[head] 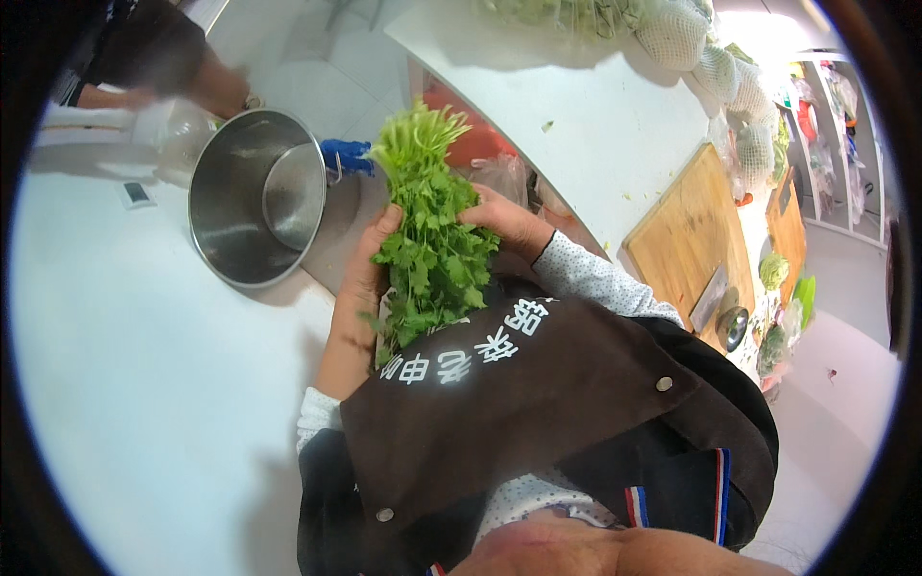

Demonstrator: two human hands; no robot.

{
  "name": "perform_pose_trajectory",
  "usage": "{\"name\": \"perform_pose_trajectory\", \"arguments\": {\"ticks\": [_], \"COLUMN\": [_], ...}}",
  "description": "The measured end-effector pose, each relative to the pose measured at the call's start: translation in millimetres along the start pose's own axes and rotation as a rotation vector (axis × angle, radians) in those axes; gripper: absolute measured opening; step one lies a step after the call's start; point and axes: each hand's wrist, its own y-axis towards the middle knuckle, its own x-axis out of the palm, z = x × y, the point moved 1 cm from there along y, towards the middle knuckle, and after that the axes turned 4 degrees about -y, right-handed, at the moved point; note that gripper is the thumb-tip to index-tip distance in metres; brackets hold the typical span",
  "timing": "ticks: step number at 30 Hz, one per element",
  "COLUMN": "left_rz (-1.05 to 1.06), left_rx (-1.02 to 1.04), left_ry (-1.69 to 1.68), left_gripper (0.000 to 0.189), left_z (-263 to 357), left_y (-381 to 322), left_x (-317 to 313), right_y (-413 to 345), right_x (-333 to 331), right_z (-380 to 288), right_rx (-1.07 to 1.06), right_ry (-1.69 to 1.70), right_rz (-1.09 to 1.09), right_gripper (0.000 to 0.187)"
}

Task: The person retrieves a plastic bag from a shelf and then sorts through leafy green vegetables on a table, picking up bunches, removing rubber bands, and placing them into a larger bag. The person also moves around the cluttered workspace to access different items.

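A thick bunch of leafy green cilantro (439, 252) is held between both my hands in front of my dark apron (518, 403). Its pale cut stems point away from me, and the leaves hang toward my chest. My left hand (369, 252) grips the left side of the bunch, thumb on top. From the right, my right hand (508, 222) grips it just below the stems, with some fingers hidden. To the left of the bunch is a deep stainless steel pot (238, 194), its open mouth facing me.
A co-worker's arm (216, 83) reaches in behind the pot. At right, a white worktop (576, 137) carries a wooden cutting board (684, 237) with a cleaver (709, 299). Net-wrapped vegetables (670, 39) line its back edge. A red container (461, 122) stands below the worktop.
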Motion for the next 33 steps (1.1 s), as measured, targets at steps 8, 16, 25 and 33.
{"name": "perform_pose_trajectory", "arguments": {"ticks": [8,16,25,33], "left_rz": [-0.15,-0.049,-0.061,0.124], "left_rx": [0.088,0.098,0.058,0.221], "left_ry": [-0.056,-0.084,-0.246,0.06], "left_gripper": [0.068,0.052,0.044,0.046], "left_z": [59.0,131.5,236.0,362.0], "left_y": [59.8,98.4,143.5,294.6], "left_x": [-3.2,3.7,9.2,-24.5], "right_y": [77.5,148.2,205.4,265.2], "right_x": [-17.5,-20.8,-91.7,-104.8], "right_z": [-39.6,-125.6,-166.0,-197.4], "right_rx": [0.051,0.115,-0.445,-0.179], "right_ry": [-0.232,-0.28,-1.068,-1.394], "right_rz": [-0.157,-0.114,0.514,1.001], "right_gripper": [0.049,0.05,0.043,0.016]}}
